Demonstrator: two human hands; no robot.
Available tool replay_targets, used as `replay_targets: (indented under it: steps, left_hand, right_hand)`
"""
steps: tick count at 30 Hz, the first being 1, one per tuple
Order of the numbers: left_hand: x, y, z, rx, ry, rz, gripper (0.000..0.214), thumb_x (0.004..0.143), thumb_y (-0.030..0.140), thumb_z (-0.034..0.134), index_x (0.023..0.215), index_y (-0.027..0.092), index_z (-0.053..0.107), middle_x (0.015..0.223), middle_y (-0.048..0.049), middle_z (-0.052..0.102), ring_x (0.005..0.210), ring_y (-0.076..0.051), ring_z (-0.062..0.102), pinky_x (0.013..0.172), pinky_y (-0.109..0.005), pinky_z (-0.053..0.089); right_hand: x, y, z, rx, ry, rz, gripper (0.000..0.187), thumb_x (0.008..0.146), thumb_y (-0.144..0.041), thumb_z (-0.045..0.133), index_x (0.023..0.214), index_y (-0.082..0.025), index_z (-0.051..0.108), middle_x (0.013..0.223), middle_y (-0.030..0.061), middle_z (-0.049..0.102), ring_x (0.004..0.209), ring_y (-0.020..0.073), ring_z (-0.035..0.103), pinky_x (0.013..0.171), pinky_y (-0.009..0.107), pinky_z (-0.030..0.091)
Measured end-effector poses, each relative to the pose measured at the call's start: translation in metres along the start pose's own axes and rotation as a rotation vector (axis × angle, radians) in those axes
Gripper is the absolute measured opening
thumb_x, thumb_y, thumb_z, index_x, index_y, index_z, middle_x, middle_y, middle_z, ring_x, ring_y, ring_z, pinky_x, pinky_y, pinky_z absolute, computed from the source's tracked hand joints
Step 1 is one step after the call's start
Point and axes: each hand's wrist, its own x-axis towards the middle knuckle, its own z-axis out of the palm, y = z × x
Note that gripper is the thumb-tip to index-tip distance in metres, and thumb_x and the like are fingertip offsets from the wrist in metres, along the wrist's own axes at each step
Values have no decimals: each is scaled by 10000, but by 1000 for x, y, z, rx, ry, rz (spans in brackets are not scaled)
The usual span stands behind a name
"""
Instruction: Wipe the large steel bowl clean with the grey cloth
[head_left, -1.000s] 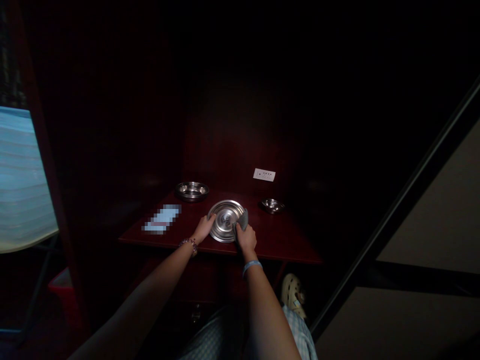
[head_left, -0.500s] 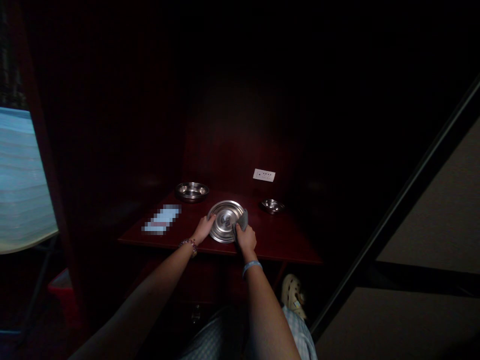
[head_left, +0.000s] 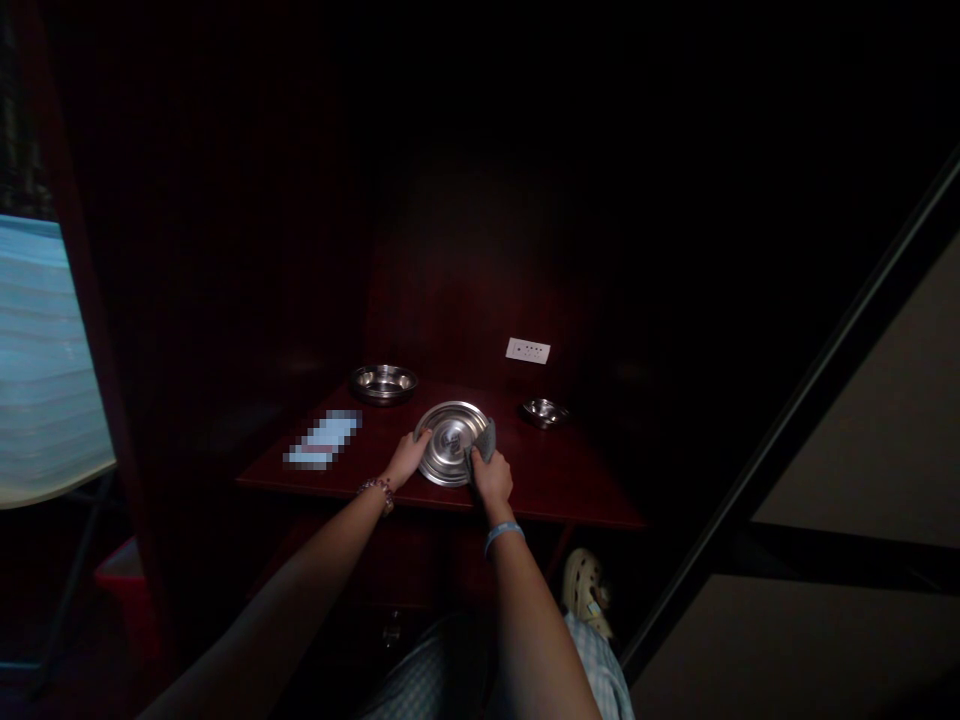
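A round, shiny metal plate is held tilted toward me above the dark red desk. My left hand grips its left rim, thumb on the face and fingers hidden behind. At the right rim, my right hand is closed on a grey cloth, which is folded over the edge of the plate and lies against it. A stacked-looking metal bowl stands behind and to the left. To the right sits a smaller metal bowl.
The desk has a blurred-out pale rectangle on its left side. A white socket panel is on the back wall. Below, a beige clog shows beside the desk, and a red bin stands at lower left.
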Motion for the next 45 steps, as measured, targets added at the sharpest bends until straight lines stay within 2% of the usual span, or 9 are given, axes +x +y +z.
replay_targets:
  steps: [10,20,37,45]
  left_hand:
    - [2,-3,0,14,-19,30,427,767,462,512,872,89,689,847,-129,727,955,-258,640,852,-323,439]
    - [3,-6,0,3,10,27,429,752,468,548,876,83,690,860,-143,729,961,-263,646,860,-323,437]
    - [5,-8,1,-16,-7,22,425,748,466,551,875,87,693,816,-122,729,934,-261,646,837,-324,445]
    - [5,-8,0,-6,14,24,421,745,459,554,885,87,694,863,-134,730,975,-262,638,860,-319,434]
  right_hand:
    - [-1,0,-1,5,-5,-7,445,902,-467,431,1156,-176,653,1104,142,685,1016,277,653,830,339,494]
    - [-2,0,-1,6,-3,4,438,898,-477,448,1145,-184,660,1089,139,691,1000,263,660,819,327,497]
    - [1,2,2,14,1,-12,437,898,-472,439,1145,-186,659,1095,136,690,1012,272,655,822,338,495]
    - [-1,0,-1,8,-6,-6,437,903,-466,434,1160,-187,651,1104,136,686,1014,270,655,826,334,497]
